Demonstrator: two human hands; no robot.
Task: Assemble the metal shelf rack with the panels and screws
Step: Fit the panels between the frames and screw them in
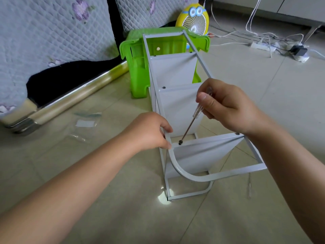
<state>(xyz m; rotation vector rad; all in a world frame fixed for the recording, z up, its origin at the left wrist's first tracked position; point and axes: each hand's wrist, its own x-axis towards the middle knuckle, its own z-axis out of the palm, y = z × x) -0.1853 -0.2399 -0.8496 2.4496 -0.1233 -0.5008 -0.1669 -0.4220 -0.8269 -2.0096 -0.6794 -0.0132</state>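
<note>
In the head view, the rack (186, 174) lies on its side on the floor (263, 88). The left hand (151, 132) curls its fingers (166, 129) round the thin frame tube, just beside the screw (180, 142). The right hand (226, 106) pinches a screwdriver (189, 126), with its tip in that screw below the fingers. The rack seems light, stiff and smooth. A hold on the tube near the joint is probably safest, because the thin panel (202, 152) may bend.
</note>
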